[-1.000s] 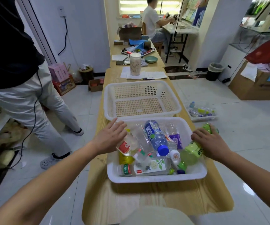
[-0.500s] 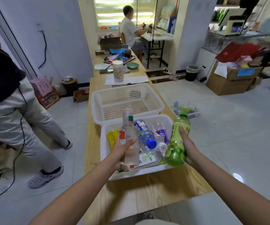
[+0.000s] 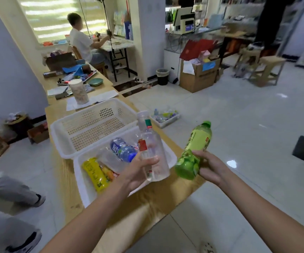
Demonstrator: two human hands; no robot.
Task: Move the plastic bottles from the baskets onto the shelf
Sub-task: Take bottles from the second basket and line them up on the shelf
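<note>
- Left hand [image 3: 138,172] is wrapped round the lower part of a clear bottle [image 3: 152,154], fingers curled across its front, w/ the bottle tilted a bit and its neck pointing up and away.
- That clear bottle looks see-through and empty-ish (hard to be sure), has a small red label patch on the side and a green-and-red band near the neck; there may be a second clear bottle behind it, can't tell.
- Right hand [image 3: 208,168] is clamped on the base end of a green bottle [image 3: 196,148], held up at a slant just off the table's right edge, above the floor.
- Green bottle: lime-green body, yellow-green label w/ print, green cap at the top end, bumpy rounded bottom by the palm.
- Both bottles are up in the air, near each other but not touching, in front of the near basket [image 3: 85,181].
- Near basket is white, sits on the wooden table [image 3: 147,207], and holds a blue-labelled bottle [image 3: 123,149], a yellow bottle [image 3: 94,173] lying flat, plus other clear ones.
- Far basket [image 3: 92,126] (the perforated white one) touches the near one's back edge.
</note>
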